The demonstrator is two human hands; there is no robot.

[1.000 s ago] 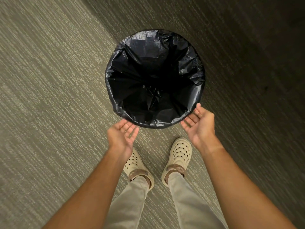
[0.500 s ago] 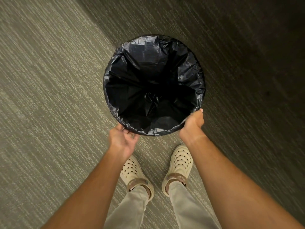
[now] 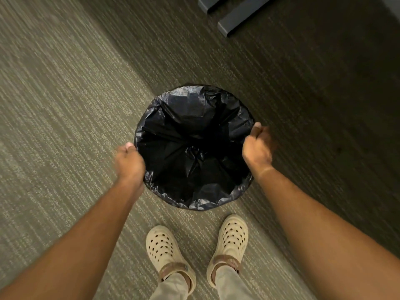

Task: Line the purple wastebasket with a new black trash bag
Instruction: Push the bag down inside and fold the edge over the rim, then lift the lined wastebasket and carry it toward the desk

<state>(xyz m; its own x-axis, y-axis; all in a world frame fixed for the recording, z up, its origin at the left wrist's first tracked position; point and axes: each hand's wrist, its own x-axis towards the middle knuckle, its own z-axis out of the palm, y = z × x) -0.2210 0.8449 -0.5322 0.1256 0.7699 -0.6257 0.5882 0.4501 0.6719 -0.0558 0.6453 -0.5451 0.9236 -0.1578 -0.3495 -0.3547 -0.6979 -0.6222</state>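
a grey-green striped carpet (image 3: 65,109) fills the view, lighter on the left and shadowed toward the upper right, where two dark flat bars (image 3: 236,16) of some furniture now show at the top edge; half a second ago only a sliver of them was visible. the wastebasket (image 3: 249,187) stands on the carpet near the middle, just ahead of the person's cream clogs (image 3: 164,250); its purple wall cannot be seen, because the black trash bag (image 3: 194,118) is folded over the whole rim and sags crinkled into the inside. compared with the earlier frames, both hands have moved from the near edge of the rim out to its sides. the left hand (image 3: 129,163) is at the left side of the rim, blurred, fingers curled into a loose fist with the thumb up against the plastic; whether it actually pinches the bag cannot be told. the right hand (image 3: 257,146) is at the right side of the rim, fingers curled inward and close together, thumb on top by the bag's edge, and its grip on the plastic is likewise unclear. the basket also sits lower in the view than before, with the clogs further from the bottom edge.
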